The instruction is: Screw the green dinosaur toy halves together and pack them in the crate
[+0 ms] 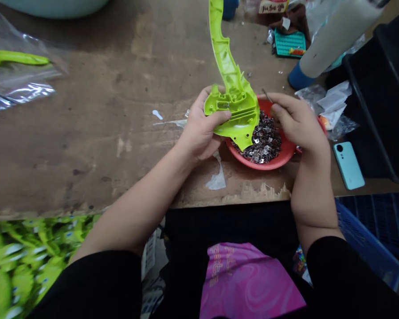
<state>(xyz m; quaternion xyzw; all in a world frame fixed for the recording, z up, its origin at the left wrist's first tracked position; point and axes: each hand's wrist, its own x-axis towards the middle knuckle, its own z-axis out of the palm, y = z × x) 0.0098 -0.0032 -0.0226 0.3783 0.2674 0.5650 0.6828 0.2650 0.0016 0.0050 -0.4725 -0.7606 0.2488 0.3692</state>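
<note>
Plainly, the left hand point(200, 126) grips the green plastic shell point(235, 107), thumb across its inner face, long axis running roughly twelve to six o'clock; the right hand point(295, 118), apart at three o'clock from it, pinches what looks like a thin metal piece point(267, 95), though blurred.

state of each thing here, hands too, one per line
left hand: holding the green shell
green shell: held, hollow side toward the camera
right hand: fingers pinching a thin piece
red bowl: part-filled with small metal bits
phone: lying camera side up
clear bag: crumpled
green parts: heaped
</note>
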